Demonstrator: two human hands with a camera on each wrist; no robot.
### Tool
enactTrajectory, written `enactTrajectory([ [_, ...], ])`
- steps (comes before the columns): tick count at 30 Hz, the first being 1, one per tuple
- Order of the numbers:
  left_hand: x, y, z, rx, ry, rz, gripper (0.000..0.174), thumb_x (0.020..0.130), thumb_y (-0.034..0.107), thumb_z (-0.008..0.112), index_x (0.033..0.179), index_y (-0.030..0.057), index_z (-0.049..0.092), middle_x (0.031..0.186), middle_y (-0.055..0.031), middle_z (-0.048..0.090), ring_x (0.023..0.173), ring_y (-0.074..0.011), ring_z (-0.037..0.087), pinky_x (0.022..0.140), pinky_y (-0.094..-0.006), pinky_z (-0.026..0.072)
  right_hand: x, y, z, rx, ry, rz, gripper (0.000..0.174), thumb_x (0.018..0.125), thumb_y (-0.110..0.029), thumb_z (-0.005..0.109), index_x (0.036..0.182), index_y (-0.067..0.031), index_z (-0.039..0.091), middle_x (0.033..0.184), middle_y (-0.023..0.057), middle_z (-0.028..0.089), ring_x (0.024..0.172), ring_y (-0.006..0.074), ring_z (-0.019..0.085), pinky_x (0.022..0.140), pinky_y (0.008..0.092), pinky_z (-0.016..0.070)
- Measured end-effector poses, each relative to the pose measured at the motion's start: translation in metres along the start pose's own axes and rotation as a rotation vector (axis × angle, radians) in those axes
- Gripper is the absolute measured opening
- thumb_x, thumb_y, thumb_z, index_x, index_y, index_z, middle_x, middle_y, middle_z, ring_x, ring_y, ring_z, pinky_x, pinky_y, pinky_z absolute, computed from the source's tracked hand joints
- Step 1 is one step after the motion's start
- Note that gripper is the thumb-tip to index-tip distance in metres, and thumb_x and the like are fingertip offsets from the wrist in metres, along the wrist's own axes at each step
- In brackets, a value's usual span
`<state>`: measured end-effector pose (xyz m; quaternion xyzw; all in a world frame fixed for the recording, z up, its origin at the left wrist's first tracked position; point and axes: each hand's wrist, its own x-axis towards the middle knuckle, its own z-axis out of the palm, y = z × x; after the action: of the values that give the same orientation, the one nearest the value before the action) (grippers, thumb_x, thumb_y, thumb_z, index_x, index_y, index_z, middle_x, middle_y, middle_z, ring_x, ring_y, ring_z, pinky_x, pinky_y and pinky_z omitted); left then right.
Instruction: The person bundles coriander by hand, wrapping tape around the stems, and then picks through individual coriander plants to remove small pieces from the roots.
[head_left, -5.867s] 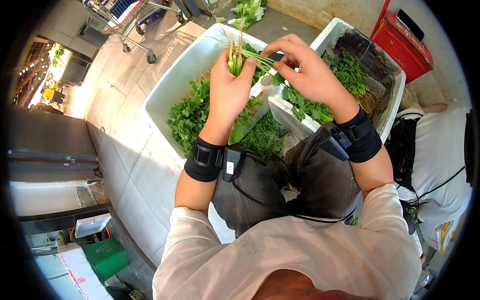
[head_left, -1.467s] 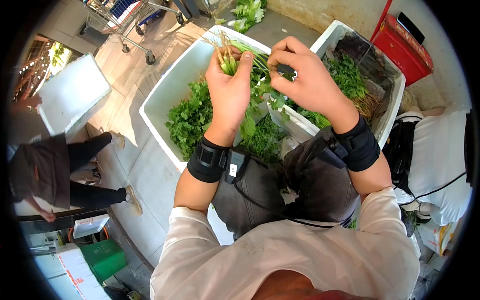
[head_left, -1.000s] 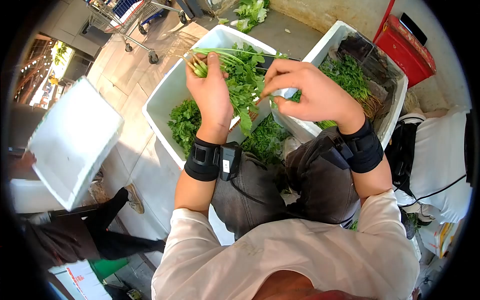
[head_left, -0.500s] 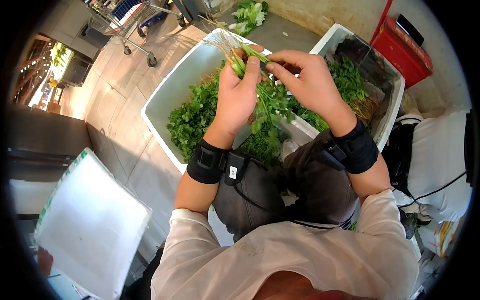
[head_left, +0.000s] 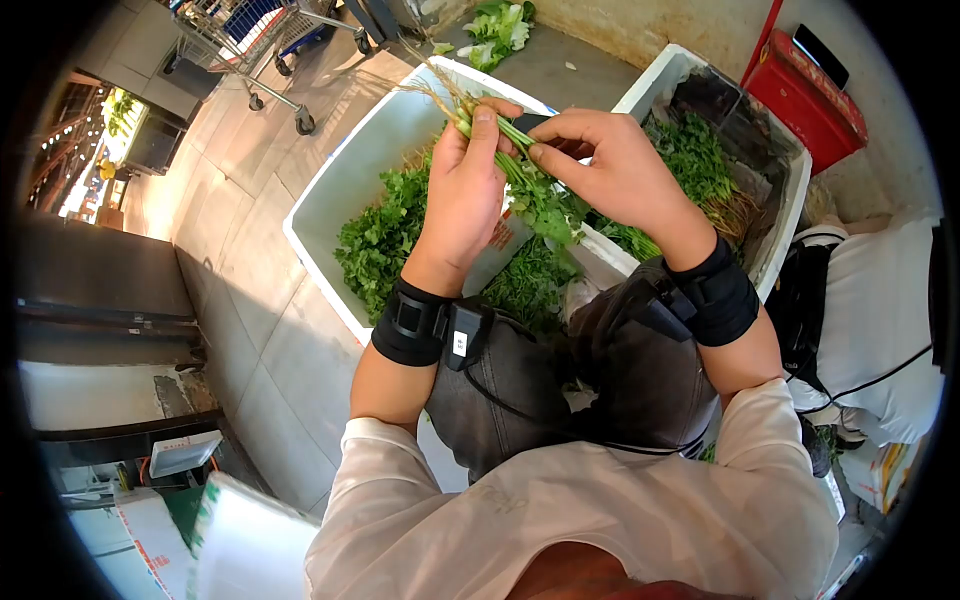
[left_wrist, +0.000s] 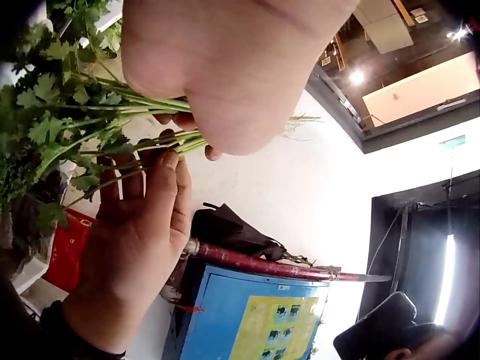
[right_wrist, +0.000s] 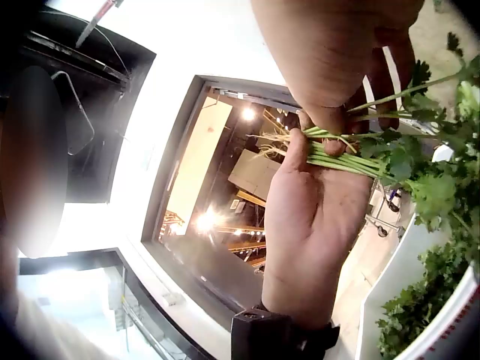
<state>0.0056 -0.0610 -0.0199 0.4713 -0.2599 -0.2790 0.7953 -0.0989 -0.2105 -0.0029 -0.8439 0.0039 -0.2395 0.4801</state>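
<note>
Pale roots point up and left from a small bunch of leafy green herbs (head_left: 545, 208), whose stems the left hand (head_left: 465, 195) grips between thumb and fingers. Just right of it, the right hand (head_left: 625, 170) pinches the stems with thumb and forefinger. In the left wrist view the right hand (left_wrist: 135, 247) holds thin stems beside the left palm. The right wrist view shows the left hand (right_wrist: 311, 217) with the thumb over the stem bases (right_wrist: 337, 159); leaves hang to the right. Below the hands, more herbs (head_left: 380, 240) lie in a white foam box (head_left: 330, 190).
A second white foam box (head_left: 790, 200) with rooted greens stands at the right, beside a red box (head_left: 810, 100). Loose leaves (head_left: 497, 35) lie on the floor beyond. A cart (head_left: 255, 40) stands at upper left, and a white panel (head_left: 250, 540) shows at lower left.
The left hand moved left with the bunch about a second ago, then came back to the right hand, which now pinches the stems. A person carrying a white box passed at the left, moving downward.
</note>
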Motion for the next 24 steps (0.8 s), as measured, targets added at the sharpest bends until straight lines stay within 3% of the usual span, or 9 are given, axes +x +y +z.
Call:
enactTrajectory([
  [6, 0.002, 0.001, 0.003, -0.043, 0.03, 0.074, 0.024, 0.112, 0.024, 0.044, 0.111, 0.0051, 0.059, 0.109, -0.0031, 0.058, 0.101, -0.018, 0.054, 0.095, -0.0335, 0.0447, 0.001, 0.012, 0.001, -0.03, -0.031, 0.014, 0.023, 0.09, -0.015, 0.069, 0.106, 0.0003, 0.074, 0.091, 0.0196, 0.073, 0.078, 0.0287, 0.072, 0.073, 0.0369, 0.0567],
  [8, 0.003, 0.002, 0.008, -0.133, 0.125, 0.109, 0.022, 0.112, 0.024, 0.044, 0.108, 0.0063, 0.057, 0.107, -0.0044, 0.058, 0.099, -0.0193, 0.054, 0.093, -0.0359, 0.0453, 0.001, 0.015, 0.0, -0.124, 0.042, -0.098, 0.022, 0.091, -0.015, 0.069, 0.108, -0.0015, 0.074, 0.095, 0.017, 0.072, 0.081, 0.0273, 0.072, 0.073, 0.036, 0.0567],
  [12, 0.008, -0.001, -0.002, -0.168, 0.115, 0.144, 0.021, 0.112, 0.025, 0.043, 0.104, 0.0072, 0.051, 0.101, -0.0049, 0.054, 0.093, -0.019, 0.051, 0.095, -0.0396, 0.0445, 0.005, 0.012, -0.005, -0.123, 0.208, -0.12, 0.021, 0.093, -0.014, 0.068, 0.11, -0.0033, 0.075, 0.099, 0.0121, 0.071, 0.084, 0.0234, 0.072, 0.073, 0.0329, 0.0567],
  [14, 0.01, -0.004, -0.008, -0.115, 0.074, 0.256, 0.022, 0.113, 0.026, 0.042, 0.102, 0.008, 0.047, 0.093, -0.0039, 0.048, 0.089, -0.0182, 0.047, 0.097, -0.0418, 0.0427, 0.005, 0.015, -0.008, -0.099, 0.225, -0.115, 0.021, 0.094, -0.014, 0.068, 0.11, -0.0034, 0.074, 0.101, 0.0117, 0.071, 0.085, 0.023, 0.072, 0.074, 0.0328, 0.0571],
  [17, 0.007, 0.002, -0.001, -0.114, 0.125, 0.267, 0.023, 0.113, 0.028, 0.041, 0.101, 0.0086, 0.045, 0.089, -0.0026, 0.042, 0.085, -0.0178, 0.043, 0.099, -0.0428, 0.0411, 0.005, 0.017, -0.012, -0.071, 0.228, -0.1, 0.02, 0.096, -0.014, 0.067, 0.111, -0.0038, 0.074, 0.105, 0.0109, 0.071, 0.087, 0.022, 0.072, 0.077, 0.0321, 0.0581],
  [24, 0.011, 0.003, 0.003, -0.115, 0.068, 0.346, 0.028, 0.113, 0.033, 0.039, 0.1, 0.0079, 0.044, 0.091, -0.0038, 0.044, 0.091, -0.0195, 0.047, 0.1, -0.0429, 0.0413, 0.008, 0.013, -0.029, 0.085, 0.268, -0.113, 0.022, 0.097, -0.015, 0.067, 0.114, -0.0032, 0.074, 0.102, 0.0087, 0.073, 0.089, 0.0161, 0.07, 0.079, 0.0301, 0.0568],
])
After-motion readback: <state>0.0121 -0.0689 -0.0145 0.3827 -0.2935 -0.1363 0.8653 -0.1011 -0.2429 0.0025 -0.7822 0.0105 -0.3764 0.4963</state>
